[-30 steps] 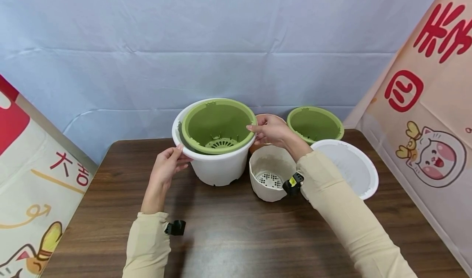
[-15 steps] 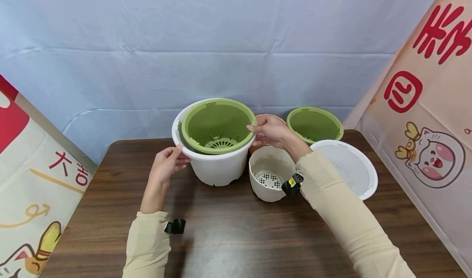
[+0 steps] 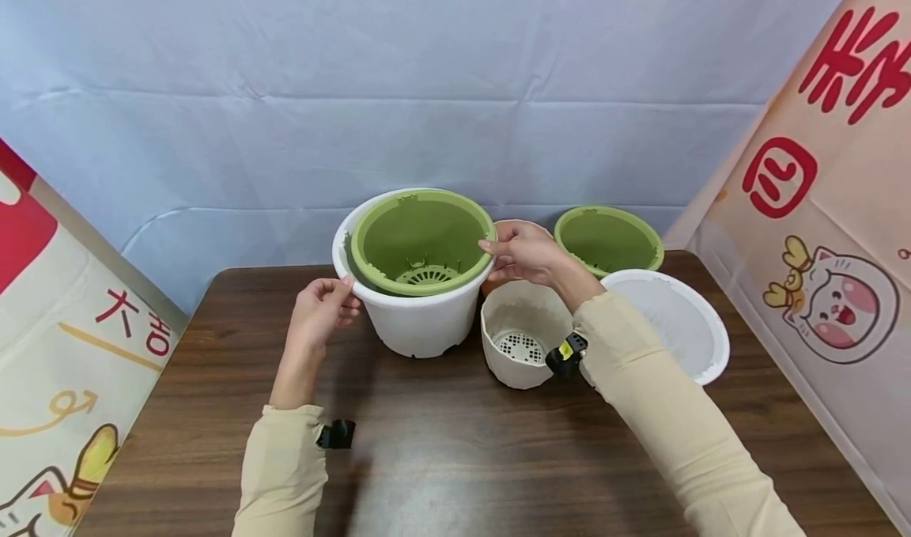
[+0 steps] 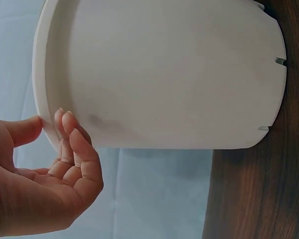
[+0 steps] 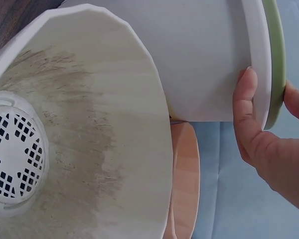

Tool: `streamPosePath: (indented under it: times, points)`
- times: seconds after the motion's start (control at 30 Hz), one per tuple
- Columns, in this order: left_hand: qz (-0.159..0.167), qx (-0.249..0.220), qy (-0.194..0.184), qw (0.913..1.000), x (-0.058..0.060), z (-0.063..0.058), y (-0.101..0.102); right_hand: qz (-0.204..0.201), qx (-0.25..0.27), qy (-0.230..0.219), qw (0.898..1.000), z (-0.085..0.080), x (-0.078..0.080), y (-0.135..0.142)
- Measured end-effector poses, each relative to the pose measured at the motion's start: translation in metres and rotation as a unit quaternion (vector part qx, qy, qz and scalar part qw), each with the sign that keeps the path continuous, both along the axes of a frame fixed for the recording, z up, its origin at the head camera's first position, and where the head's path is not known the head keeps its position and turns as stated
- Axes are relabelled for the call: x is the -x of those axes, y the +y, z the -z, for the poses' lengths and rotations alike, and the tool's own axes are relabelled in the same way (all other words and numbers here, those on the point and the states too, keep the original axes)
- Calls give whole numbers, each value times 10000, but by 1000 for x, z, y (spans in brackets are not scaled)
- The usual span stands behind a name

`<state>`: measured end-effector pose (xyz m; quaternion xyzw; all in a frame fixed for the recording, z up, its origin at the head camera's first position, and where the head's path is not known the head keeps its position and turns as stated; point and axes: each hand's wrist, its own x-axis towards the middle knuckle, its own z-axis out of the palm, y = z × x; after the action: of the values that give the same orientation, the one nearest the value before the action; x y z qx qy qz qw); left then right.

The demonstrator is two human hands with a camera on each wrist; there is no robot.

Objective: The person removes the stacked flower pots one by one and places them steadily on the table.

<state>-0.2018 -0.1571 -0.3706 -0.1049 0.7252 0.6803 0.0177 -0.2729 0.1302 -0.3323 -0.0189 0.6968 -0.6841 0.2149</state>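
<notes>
A white flowerpot stands on the table with a green flowerpot nested inside it, the green rim reaching the white rim on the right. My left hand pinches the left side of the white rim; in the left wrist view its thumb is at the rim's edge and the fingers curl beneath. On the other side my right hand pinches both rims together: the right wrist view has the thumb on the green rim and a finger under the white one. The green pot's lower outside is hidden.
Close on the right stands a cream pot with a slotted bottom and brown stains inside. Behind it is an orange pot, partly hidden. Another green pot and a white-rimmed round piece lie farther right. A cloth wall closes the back.
The left hand's fingers have shifted slightly at the white rim. Both pots and the right hand have stayed in nearly the same place.
</notes>
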Motion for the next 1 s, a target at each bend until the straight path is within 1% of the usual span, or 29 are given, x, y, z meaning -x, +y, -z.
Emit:
streamPosePath:
  times: [0.27, 0.4, 0.53, 0.8, 1.0]
  points:
    - [-228, 447, 178, 9986, 0, -5, -1, -8, -11, 12, 10000, -2, -1, -1]
    - [-375, 510, 236, 9977, 2, -8, -2, -56, -2, 32, 10000, -2, -1, -1]
    - [-434, 591, 295, 9969, 6, -14, -4, -57, -5, 46, 10000, -2, -2, -1]
    - [-394, 1009, 353, 9935, 10, -32, -6, -38, -8, 54, 10000, -1, -1, 0]
    - [-278, 1061, 326, 9934, 14, -46, -6, -30, -19, 85, 10000, -1, -1, 0]
